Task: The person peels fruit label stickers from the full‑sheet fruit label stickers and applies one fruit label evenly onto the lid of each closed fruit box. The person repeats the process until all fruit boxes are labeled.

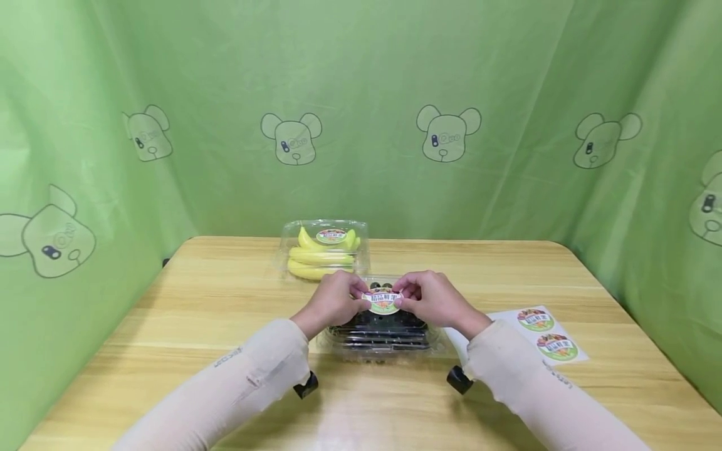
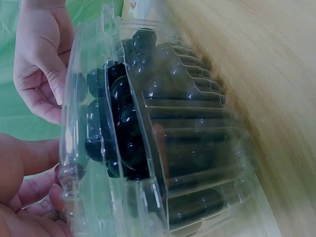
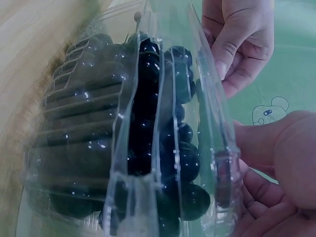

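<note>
A round fruit-label sticker (image 1: 383, 301), with a colourful top and green lower edge, lies at the lid of a clear plastic clamshell box (image 1: 434, 343). Dark round grapes (image 2: 129, 116) fill that box. My left hand (image 1: 340, 295) pinches the sticker's left side between thumb and fingers; my right hand (image 1: 431, 297) pinches the right side. Both wrist views show the fingertips close against the lid. Whether the sticker's middle touches the plastic cannot be made out; it does not show in either wrist view.
Behind the grape box, slightly left, stands another clear box (image 1: 363, 250) of yellow bananas (image 1: 321, 257), with a similar label (image 1: 331, 236) on its lid. A white sticker sheet (image 1: 575, 341) with two round labels lies to the right, partly under my right forearm. Green curtains (image 1: 366, 62) surround the wooden table (image 1: 197, 300).
</note>
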The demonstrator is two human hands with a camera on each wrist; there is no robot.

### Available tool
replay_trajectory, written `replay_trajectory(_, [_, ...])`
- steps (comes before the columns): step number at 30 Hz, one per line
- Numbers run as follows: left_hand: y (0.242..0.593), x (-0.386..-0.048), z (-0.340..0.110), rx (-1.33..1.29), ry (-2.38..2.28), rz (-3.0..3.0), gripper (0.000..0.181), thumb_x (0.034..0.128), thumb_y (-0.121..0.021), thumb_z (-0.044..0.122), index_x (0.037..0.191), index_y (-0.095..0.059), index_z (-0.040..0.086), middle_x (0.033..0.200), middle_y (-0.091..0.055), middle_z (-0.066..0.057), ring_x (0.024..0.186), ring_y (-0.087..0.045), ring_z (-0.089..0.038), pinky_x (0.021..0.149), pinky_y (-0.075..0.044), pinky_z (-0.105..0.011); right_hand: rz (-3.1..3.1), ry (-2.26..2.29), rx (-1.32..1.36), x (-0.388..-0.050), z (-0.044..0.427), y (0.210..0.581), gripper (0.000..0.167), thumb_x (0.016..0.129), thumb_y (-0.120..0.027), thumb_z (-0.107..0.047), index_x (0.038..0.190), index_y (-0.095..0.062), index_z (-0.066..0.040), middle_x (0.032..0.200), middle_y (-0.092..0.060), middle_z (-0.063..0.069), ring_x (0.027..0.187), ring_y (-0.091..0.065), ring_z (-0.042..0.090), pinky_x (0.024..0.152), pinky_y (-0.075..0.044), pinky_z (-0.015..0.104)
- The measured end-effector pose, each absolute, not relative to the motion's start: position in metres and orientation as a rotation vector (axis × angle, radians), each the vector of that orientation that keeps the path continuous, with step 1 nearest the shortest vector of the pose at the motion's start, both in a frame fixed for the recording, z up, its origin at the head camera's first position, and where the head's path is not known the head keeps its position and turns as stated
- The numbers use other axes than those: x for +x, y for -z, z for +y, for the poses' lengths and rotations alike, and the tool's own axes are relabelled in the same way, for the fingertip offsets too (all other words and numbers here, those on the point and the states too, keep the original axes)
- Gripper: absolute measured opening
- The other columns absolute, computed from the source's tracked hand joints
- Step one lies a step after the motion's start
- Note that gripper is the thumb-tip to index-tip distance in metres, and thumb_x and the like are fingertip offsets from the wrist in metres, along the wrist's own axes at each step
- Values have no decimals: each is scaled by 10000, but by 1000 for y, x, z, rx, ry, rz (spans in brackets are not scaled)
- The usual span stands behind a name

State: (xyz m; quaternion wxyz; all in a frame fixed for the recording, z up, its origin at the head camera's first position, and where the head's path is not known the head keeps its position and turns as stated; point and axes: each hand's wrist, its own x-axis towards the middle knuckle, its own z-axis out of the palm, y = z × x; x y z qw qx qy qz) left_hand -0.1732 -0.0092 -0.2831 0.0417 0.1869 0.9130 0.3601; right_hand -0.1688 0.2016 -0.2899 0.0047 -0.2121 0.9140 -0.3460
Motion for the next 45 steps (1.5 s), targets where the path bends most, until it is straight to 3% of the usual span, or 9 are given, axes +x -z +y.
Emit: replay_trajectory(45, [286,-174,-5,607,-1014,2820,198,796,-793,132,952,-712,42,881,-704,-51,842,-648,-191,797,-532,-307,2875,1055,-677,-170,204,293,142,837,-746,-66,962,-699,-18,795,-668,-9,671,-600,93,601,-525,264])
